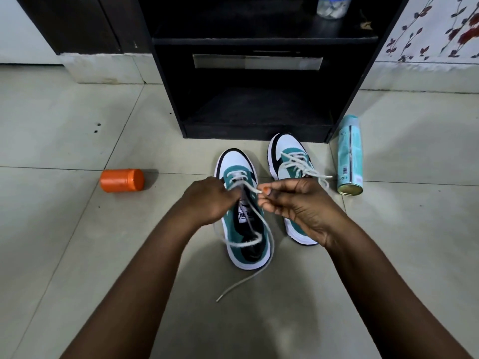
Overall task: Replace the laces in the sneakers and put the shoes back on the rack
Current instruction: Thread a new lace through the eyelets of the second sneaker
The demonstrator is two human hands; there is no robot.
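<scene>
Near sneaker [239,221] on the tiled floor [77,229] at frame centre, toe toward 12 o'clock, teal and white with a black tongue — only the lowest eyelets threaded. White lace [267,244] looping loose over the heel opening, one end trailing onto the tiles toward 6 o'clock. Left hand [206,200] at 9 o'clock of the tongue, fingers curled against the eyelet row; gripping lace or shoe edge — cannot tell which. Right hand [293,203] at 3 o'clock, thumb and forefinger pinching the other lace tip, held just above the tongue.

Second sneaker [290,174] just beside, at 2 o'clock of the first, partly hidden by the right hand, already laced across its upper, lace ends lying loose to its right.

Black shoe rack [259,45] at 12 o'clock, lower shelf open and dark, second sneaker's toe nearly touching its base. Clear jar [333,6] on the upper shelf.

Teal spray can [350,156] lying on its side at 3 o'clock, near the rack's right corner. Orange container [122,180] lying on its side at 9 o'clock, well apart from the shoes.
</scene>
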